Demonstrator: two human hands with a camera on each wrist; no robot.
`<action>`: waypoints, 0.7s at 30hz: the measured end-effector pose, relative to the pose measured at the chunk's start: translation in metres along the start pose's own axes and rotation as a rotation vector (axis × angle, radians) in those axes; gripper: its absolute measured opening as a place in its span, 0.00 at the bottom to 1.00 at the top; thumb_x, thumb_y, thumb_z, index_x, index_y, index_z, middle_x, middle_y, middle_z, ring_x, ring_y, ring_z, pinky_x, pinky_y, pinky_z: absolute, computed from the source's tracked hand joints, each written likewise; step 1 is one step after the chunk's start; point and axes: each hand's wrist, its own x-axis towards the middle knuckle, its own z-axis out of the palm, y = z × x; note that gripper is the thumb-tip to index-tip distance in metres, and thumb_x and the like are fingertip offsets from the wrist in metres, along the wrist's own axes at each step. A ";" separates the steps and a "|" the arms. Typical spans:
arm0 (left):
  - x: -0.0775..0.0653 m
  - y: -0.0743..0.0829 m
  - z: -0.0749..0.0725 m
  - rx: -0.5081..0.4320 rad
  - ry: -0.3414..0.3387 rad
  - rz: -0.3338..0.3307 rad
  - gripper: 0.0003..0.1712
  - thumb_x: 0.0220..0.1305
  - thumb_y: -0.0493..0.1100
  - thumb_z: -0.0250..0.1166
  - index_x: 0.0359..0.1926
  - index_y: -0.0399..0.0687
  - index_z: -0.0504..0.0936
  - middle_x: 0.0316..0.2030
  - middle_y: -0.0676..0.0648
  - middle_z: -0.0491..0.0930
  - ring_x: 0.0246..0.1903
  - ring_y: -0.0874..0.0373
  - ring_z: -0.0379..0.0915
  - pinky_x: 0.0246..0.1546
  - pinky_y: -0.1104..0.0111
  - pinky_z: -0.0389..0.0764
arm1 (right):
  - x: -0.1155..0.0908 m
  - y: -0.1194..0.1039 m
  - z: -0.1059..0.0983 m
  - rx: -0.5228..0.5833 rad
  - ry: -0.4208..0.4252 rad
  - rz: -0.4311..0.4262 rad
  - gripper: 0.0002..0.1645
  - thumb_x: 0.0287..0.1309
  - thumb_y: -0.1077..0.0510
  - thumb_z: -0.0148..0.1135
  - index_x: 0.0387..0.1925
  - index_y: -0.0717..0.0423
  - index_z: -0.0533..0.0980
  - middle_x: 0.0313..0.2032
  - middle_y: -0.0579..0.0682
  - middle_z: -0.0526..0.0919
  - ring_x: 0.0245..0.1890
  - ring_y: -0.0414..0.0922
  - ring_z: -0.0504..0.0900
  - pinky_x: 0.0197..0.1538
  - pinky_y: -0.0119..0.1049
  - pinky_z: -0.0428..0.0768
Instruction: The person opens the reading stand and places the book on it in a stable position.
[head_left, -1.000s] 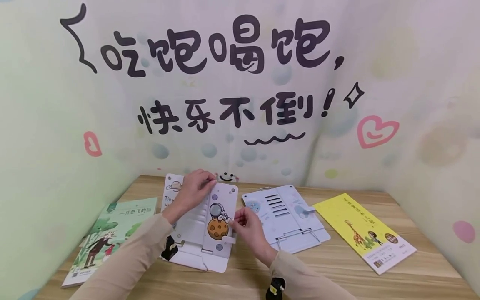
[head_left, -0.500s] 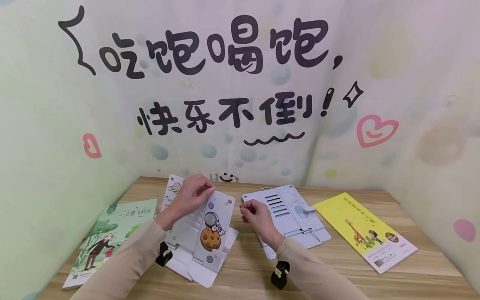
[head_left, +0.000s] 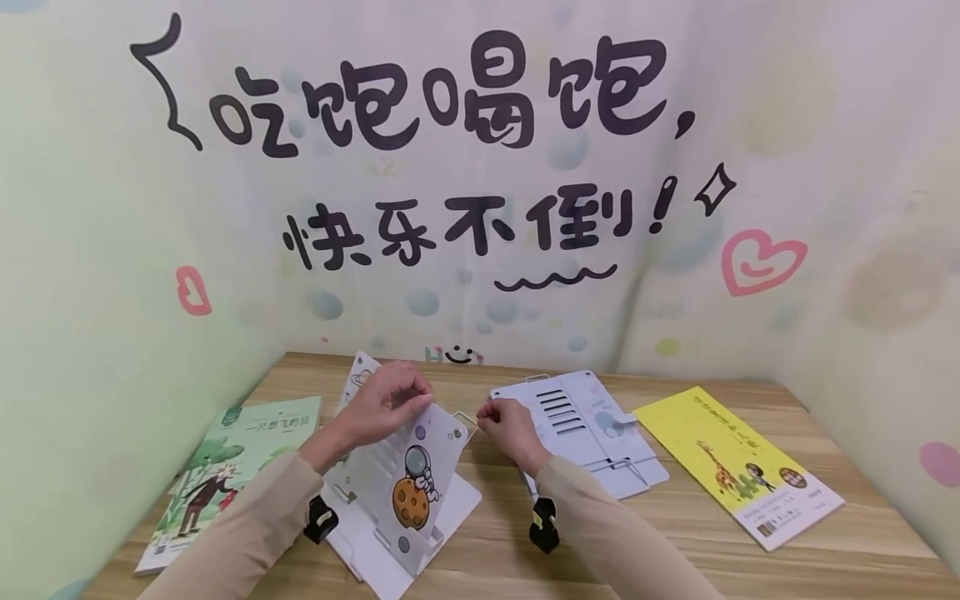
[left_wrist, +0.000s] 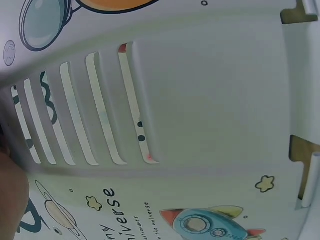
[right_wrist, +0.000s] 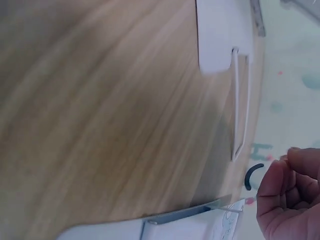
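Note:
A white book stand (head_left: 416,479) with an astronaut print tilts up at the left centre. My left hand (head_left: 384,404) pinches its top edge between thumb and fingers. In the left wrist view, the slotted back panel (left_wrist: 210,100) fills the frame, with part of that hand (left_wrist: 12,200) at the left border. A wire leg (right_wrist: 236,105) juts from behind the stand. My right hand (head_left: 512,429), fingers curled and thumb tip against them, is close to that wire in the head view; in the right wrist view the hand (right_wrist: 290,195) appears apart from it.
A second white book stand (head_left: 525,396) lies right of centre behind the right hand. A green picture book (head_left: 281,417) lies at far left, a yellow one (head_left: 712,425) at right. The wooden table (head_left: 600,550) meets a printed fabric wall (head_left: 450,325) behind.
The stand's panel has tilted and turned, its base swinging towards me. My right hand has left the panel's right side and moved up beside the wire leg, which now shows.

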 end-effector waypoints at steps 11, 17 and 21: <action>-0.010 0.005 -0.006 -0.002 0.007 0.114 0.06 0.59 0.33 0.62 0.31 0.50 0.79 0.28 0.55 0.76 0.31 0.65 0.68 0.39 0.69 0.71 | 0.012 0.005 0.013 -0.327 -0.107 0.036 0.03 0.49 0.65 0.66 0.24 0.60 0.80 0.24 0.50 0.81 0.25 0.42 0.75 0.31 0.32 0.75; -0.014 0.008 -0.008 0.001 -0.007 0.125 0.07 0.58 0.33 0.62 0.30 0.51 0.79 0.28 0.56 0.76 0.32 0.64 0.68 0.41 0.67 0.69 | 0.016 0.003 0.020 -0.466 -0.103 0.033 0.04 0.50 0.63 0.67 0.23 0.58 0.80 0.24 0.51 0.82 0.26 0.45 0.79 0.30 0.37 0.78; -0.015 0.009 -0.010 0.000 -0.005 0.139 0.08 0.57 0.32 0.62 0.30 0.51 0.78 0.28 0.57 0.76 0.33 0.64 0.68 0.42 0.67 0.69 | 0.018 0.000 0.024 -0.566 -0.140 0.064 0.06 0.52 0.63 0.64 0.22 0.57 0.78 0.24 0.51 0.82 0.26 0.47 0.80 0.29 0.40 0.78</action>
